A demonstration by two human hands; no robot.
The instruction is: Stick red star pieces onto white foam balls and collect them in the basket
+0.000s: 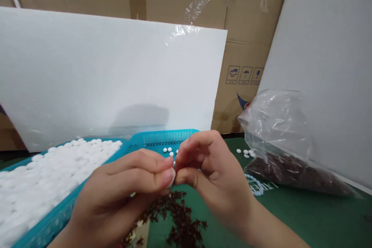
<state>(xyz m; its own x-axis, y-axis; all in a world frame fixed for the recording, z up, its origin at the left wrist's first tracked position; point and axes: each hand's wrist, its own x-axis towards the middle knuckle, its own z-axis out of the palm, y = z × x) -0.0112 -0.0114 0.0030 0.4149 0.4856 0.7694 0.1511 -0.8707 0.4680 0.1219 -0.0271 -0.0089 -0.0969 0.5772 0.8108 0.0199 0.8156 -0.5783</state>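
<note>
My left hand (128,190) and my right hand (212,174) meet fingertip to fingertip in the middle of the view, above the green mat (305,217). The thumbs and forefingers pinch together around something very small that the fingers hide. Below the hands lies a loose pile of dark brown star-shaped pieces (180,221). Left of my left hand a teal basket (55,217) is heaped with white round beads (43,178). A second teal basket (162,137), behind the hands, holds a few white beads.
A clear plastic bag (287,143) with dark brown pieces in its bottom lies at the right, with a few white beads (245,152) beside it. White foam boards (110,81) and cardboard boxes (247,46) stand behind.
</note>
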